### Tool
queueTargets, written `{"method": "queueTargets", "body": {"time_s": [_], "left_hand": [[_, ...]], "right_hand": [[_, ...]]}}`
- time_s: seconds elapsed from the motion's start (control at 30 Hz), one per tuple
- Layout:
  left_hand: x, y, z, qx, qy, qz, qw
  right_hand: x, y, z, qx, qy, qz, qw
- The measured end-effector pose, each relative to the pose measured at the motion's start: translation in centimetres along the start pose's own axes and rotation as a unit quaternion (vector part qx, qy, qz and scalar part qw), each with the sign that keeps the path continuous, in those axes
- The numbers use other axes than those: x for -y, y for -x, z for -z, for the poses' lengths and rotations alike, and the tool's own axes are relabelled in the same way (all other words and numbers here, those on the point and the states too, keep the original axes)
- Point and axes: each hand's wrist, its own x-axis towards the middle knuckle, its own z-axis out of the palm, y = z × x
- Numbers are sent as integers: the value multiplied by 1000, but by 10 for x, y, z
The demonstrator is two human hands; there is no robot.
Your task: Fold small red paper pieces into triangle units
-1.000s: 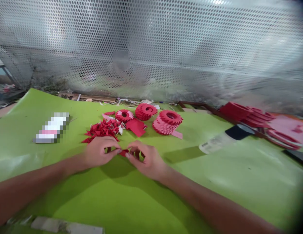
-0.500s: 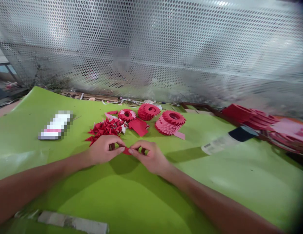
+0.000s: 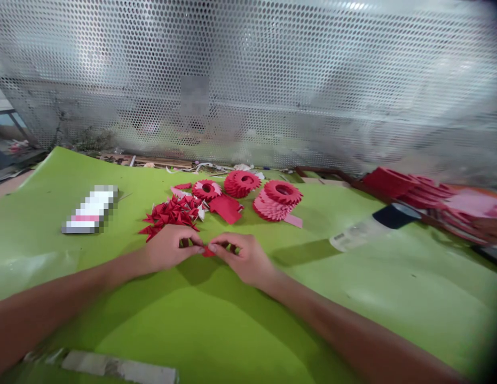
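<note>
Between my fingertips, just above the green tabletop, is a small piece of red paper [image 3: 208, 252]. My left hand [image 3: 170, 247] pinches it from the left, thumb against index finger. From the other side my right hand [image 3: 241, 255] pinches it the same way. Most of the paper is hidden by the fingers. A pile of folded red paper pieces [image 3: 174, 212] lies just beyond my left hand. Flat red paper [image 3: 226, 208] rests behind my hands, beside a small red-and-pink folded paper ring [image 3: 207, 189].
Two taller folded paper rings stand further back, a red one [image 3: 242, 184] and a red-and-pink one [image 3: 277, 200]. A clear cylinder with a dark lid [image 3: 372, 226] lies at right, near red paper stacks [image 3: 404, 186]. A blurred-out phone-like object [image 3: 91, 209] is at left.
My fingertips have shifted slightly on the red paper, and less of it shows between them. Both hands still pinch it. The whole view has moved a little.
</note>
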Motion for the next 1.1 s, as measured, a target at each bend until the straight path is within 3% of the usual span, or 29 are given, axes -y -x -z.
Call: {"method": "queueTargets", "body": {"time_s": [1.1], "left_hand": [[3,1,1,-34,73,42,996]], "right_hand": [[3,-1,3,16,5,-26,1000]]}}
